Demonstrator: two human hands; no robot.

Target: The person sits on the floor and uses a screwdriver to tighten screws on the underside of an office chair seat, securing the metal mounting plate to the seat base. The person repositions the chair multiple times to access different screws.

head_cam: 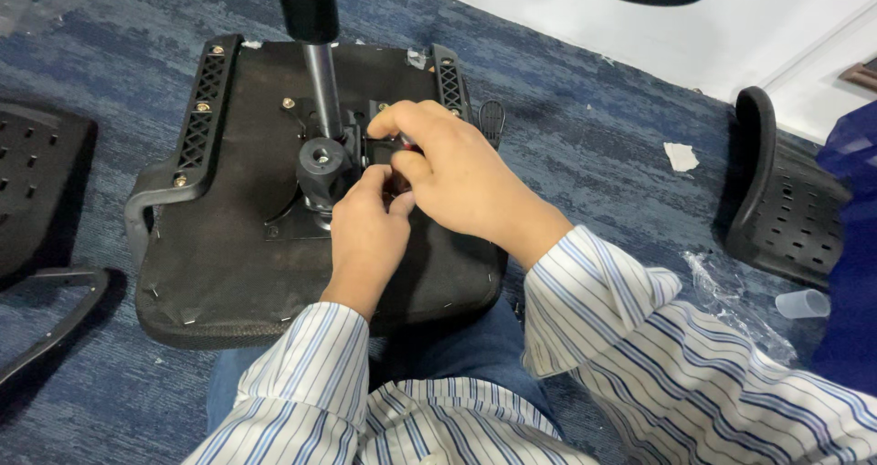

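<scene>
An upturned black office chair seat (219, 246) lies on my lap and the carpet, its underside up. A black metal mechanism plate (292, 218) with a round knob (320, 163) and a grey gas cylinder (322, 86) sits at its middle. My right hand (457, 177) is closed around a small tool with a red and black handle (405, 143) over the plate. My left hand (365, 232) pinches at the same spot just below it; what its fingertips hold is hidden. Both wrists wear blue-striped shirt sleeves.
Blue patterned carpet (585, 127) covers the floor. A black perforated chair back (786, 200) lies at right, another black part (36, 191) at left. Clear plastic wrapping (731, 301), a small plastic cap (802, 303) and a scrap of white paper (681, 156) lie nearby.
</scene>
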